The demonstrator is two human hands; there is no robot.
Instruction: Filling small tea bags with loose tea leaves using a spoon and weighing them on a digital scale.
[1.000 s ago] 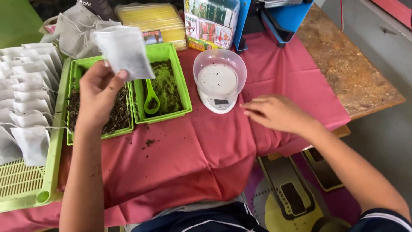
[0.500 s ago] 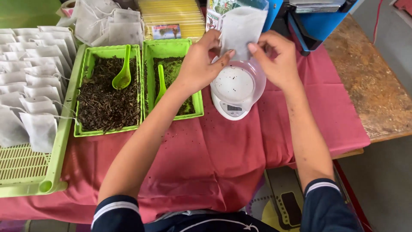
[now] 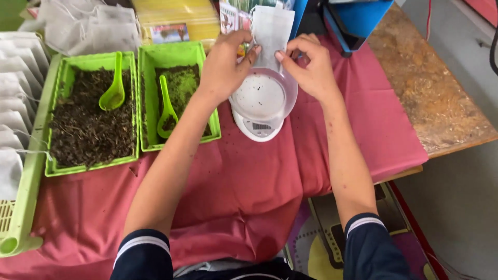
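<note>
Both hands hold one empty white mesh bag (image 3: 271,32) upright above a small white kitchen scale (image 3: 261,106) with a clear bowl on it. My left hand (image 3: 224,65) pinches the bag's lower left edge. My right hand (image 3: 308,67) pinches its lower right edge. To the left lie two green trays: one (image 3: 56,124) filled with dark dried leaves and a green spoon (image 3: 113,85), the other (image 3: 212,127) with dark and greenish powder and a second green spoon (image 3: 167,108).
A pink cloth (image 3: 244,192) covers the table. A light green basket (image 3: 21,218) with several filled white bags runs along the left. More empty bags (image 3: 88,26), a yellow pack (image 3: 176,18) and a blue object (image 3: 358,15) stand at the back. Bare wooden tabletop (image 3: 430,98) lies at the right.
My left hand carried the bag from above the trays over to the scale, and my right hand rose from the cloth to grip it too. The view shifted.
</note>
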